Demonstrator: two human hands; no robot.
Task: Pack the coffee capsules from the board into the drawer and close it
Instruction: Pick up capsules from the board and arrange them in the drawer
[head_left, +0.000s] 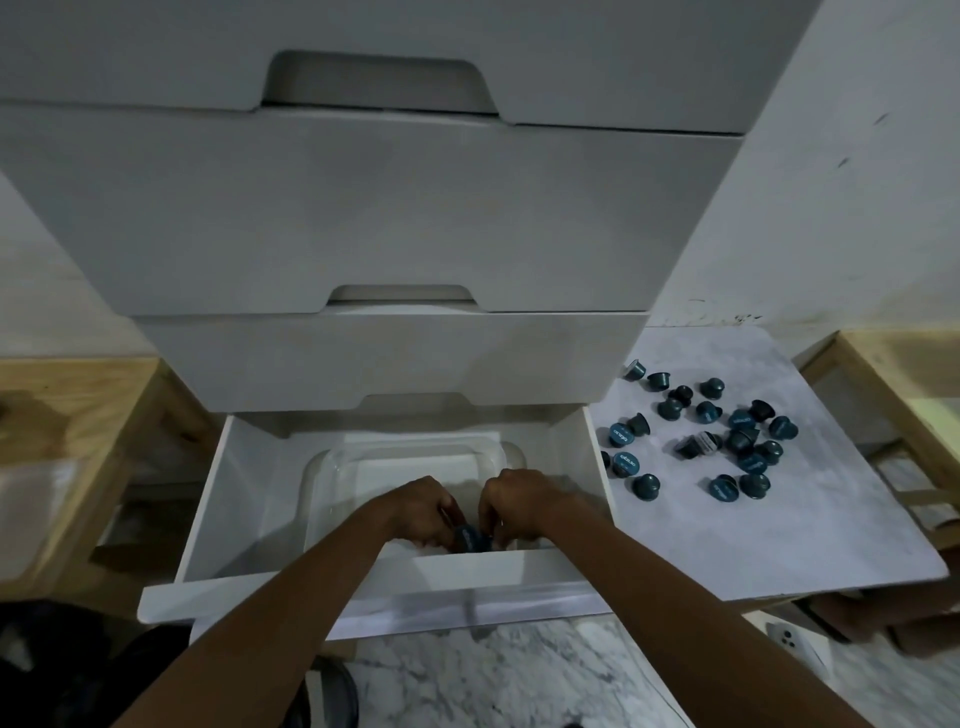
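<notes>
**Both hands in the open drawer**

From my remote seat, I see the bottom drawer (208, 519) pulled out towards the camera. On the board (810, 525) to its right, capsules (722, 441) lie scattered, pointing every way. Inside a clear tray (332, 467), my left hand (423, 512) and right hand (519, 506) curl around a capsule (470, 538), lid tilted up; how firmly they hold it, I cannot tell.

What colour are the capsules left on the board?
Dark teal-blue capsules, some with pale lettering; head view.

Two bare forearms, no sleeves, hands (470, 506) without rings
</notes>
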